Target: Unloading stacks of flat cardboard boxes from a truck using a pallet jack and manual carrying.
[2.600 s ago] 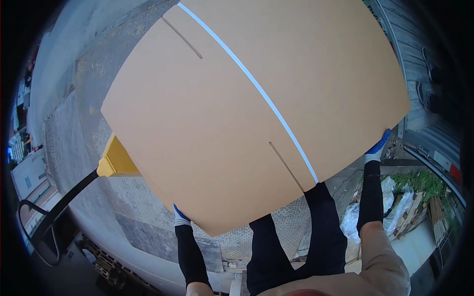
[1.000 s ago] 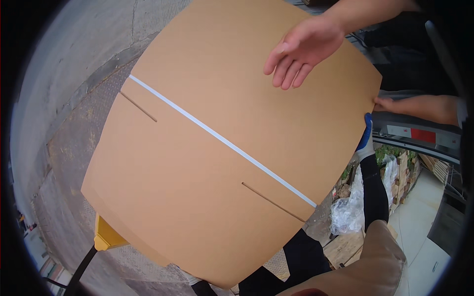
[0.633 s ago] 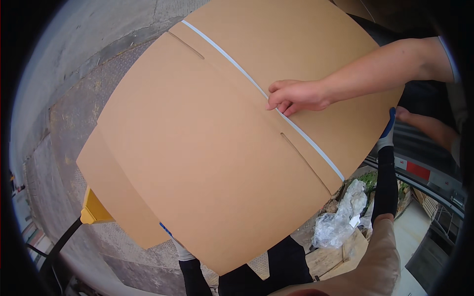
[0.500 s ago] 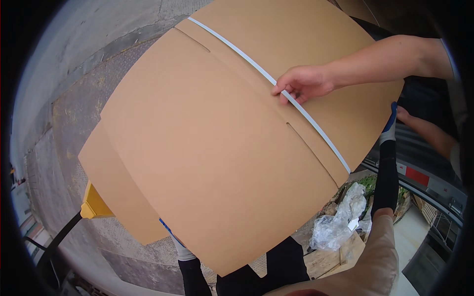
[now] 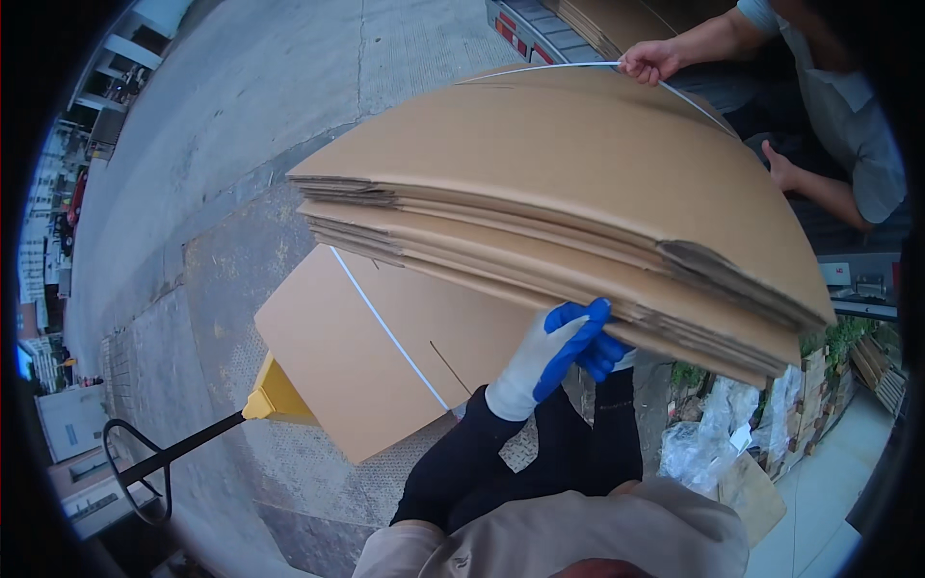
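Observation:
A thick bundle of flat cardboard boxes (image 5: pixel 568 135) hangs tilted in front of me, its layered edge facing me. My left hand (image 5: pixel 549 358), in a white glove with a blue palm, meets the bundle's lower edge with fingers stretched out. Close beside it, under that edge, is my right hand (image 5: pixel 605 358), gloved alike and partly hidden behind the left; its visible fingers look extended. Around the top runs a white strap (image 5: pixel 540 67), gripped by a co-worker's bare hand (image 5: pixel 650 62). The co-worker's other hand (image 5: pixel 785 171) is by the bundle's right side.
Below lies another strapped cardboard bundle (image 5: pixel 385 356), beside a yellow part (image 5: pixel 279 393) with a black handle (image 5: pixel 183 448). A truck bed (image 5: pixel 540 39) holds more cardboard at the top. Clear plastic wrap (image 5: pixel 703 443) and wooden pallets (image 5: pixel 814 395) are at the right.
The bundle has moved up and away, tilting so its layered edge shows. My hands have left its two sides and come together at its lower edge. The lower bundle has come into view.

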The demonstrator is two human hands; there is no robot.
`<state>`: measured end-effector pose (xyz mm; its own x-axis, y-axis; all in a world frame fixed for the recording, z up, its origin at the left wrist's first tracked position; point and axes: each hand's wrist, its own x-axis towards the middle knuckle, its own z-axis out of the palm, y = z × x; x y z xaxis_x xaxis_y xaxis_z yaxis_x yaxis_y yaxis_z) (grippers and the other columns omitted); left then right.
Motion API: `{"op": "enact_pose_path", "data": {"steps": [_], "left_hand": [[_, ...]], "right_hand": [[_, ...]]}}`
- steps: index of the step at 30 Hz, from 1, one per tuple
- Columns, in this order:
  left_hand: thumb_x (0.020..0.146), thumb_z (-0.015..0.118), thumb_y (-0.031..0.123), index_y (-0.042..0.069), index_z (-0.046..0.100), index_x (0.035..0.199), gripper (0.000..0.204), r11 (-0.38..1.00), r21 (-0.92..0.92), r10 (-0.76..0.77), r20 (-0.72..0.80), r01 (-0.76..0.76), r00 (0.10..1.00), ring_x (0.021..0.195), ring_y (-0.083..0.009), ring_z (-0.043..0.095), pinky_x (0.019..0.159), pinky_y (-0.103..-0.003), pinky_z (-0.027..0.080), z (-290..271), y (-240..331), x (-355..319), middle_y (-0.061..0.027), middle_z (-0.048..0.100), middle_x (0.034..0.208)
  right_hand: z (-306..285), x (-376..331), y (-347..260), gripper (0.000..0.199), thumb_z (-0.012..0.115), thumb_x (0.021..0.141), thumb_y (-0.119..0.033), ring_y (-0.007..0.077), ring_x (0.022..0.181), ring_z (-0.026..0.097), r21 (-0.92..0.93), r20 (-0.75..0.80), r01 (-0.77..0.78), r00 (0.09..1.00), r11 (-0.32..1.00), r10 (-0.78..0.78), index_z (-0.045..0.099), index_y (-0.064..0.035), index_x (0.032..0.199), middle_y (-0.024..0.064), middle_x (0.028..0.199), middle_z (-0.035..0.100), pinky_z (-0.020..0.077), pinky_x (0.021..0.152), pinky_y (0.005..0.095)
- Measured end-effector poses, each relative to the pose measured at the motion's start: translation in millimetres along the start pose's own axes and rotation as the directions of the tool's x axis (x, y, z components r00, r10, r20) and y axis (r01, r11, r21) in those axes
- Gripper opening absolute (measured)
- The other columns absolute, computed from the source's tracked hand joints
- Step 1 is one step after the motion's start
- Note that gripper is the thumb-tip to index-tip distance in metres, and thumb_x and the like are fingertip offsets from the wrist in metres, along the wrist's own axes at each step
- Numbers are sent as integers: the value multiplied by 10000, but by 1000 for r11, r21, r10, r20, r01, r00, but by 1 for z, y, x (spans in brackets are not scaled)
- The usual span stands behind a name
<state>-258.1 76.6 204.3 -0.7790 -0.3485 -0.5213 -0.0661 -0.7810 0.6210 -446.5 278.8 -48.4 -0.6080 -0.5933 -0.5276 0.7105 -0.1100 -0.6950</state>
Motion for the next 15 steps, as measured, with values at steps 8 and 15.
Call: {"op": "enact_pose_path", "data": {"steps": [8,15], "left_hand": [[904,679,260,-46,628,852,315,848,297,202,586,-440,785,544,-182,675,455,-284,538,111,63,-14,-122,686,743],[946,624,310,-31,601,1101,376,990,105,102,-113,-90,988,703,-186,685,579,-291,553,-147,-84,-94,-140,690,838]], "right_hand": [[161,-33,-115,536,438,1014,-382,325,1342,430,166,321,109,934,980,-158,421,-31,1420,154,1458,447,370,1114,442],[211,-14,-129,511,430,1018,-341,367,1357,405,207,290,21,954,978,-82,431,-15,1411,194,1477,413,343,1131,486]]}}
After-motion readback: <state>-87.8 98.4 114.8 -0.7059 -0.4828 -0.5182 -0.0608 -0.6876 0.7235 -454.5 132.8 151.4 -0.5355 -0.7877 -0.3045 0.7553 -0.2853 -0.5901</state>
